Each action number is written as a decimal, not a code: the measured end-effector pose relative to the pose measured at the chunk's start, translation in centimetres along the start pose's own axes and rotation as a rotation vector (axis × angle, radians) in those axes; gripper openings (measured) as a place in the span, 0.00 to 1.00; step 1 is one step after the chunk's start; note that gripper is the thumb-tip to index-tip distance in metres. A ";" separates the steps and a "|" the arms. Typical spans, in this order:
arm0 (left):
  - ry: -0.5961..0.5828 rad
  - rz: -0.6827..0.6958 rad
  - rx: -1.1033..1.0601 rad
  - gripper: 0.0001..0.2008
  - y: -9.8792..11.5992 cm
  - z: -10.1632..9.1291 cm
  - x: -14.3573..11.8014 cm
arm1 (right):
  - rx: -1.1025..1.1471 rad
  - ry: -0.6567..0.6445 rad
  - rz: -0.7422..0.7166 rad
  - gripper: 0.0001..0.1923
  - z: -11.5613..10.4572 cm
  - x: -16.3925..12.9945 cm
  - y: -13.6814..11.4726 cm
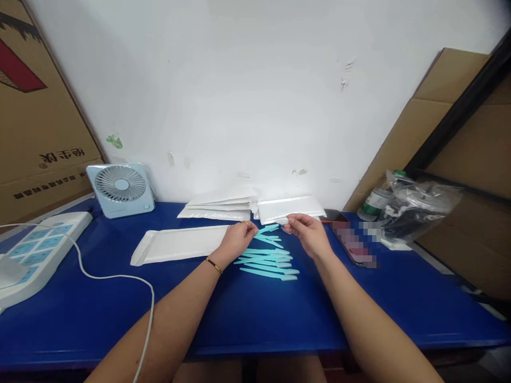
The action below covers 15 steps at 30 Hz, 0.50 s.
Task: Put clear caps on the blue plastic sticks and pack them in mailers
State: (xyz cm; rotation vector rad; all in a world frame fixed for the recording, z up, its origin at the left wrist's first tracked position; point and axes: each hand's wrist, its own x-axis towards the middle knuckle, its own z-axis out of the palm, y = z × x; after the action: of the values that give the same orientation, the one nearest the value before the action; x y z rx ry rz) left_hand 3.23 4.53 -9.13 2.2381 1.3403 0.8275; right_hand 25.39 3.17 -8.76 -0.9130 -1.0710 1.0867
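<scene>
Several slim turquoise plastic sticks [268,263] lie side by side on the blue table [247,314], between my two hands. My left hand [236,240] holds a couple of these turquoise sticks [266,230] by one end, their tips pointing right. My right hand [307,232] is close to those tips, its fingers pinched at the edge of a white padded envelope [289,208]. A long white envelope [179,243] lies flat just left of my left hand.
A stack of white envelopes [219,206] lies by the wall. A small light-blue fan [120,189] and a white power strip [38,250] with a cable [120,277] sit at left. A phone [353,243], a bottle [374,203], and a plastic bag [419,205] sit at right, with cardboard on both sides.
</scene>
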 end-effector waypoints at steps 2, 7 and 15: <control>0.006 -0.006 -0.013 0.12 0.0 0.0 0.0 | -0.005 -0.013 0.009 0.16 0.2 -0.1 0.1; 0.005 0.019 -0.013 0.12 0.2 0.2 0.0 | -0.107 -0.133 0.073 0.16 0.8 -0.6 -0.1; -0.207 0.101 0.170 0.11 1.3 0.3 -0.8 | -1.061 0.050 -0.142 0.09 -3.9 1.6 0.1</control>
State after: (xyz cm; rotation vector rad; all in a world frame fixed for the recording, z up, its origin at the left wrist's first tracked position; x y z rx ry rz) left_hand 4.00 3.22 -8.83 2.4619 1.2501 0.5134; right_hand 29.36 4.55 -9.49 -1.6339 -1.6670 0.3047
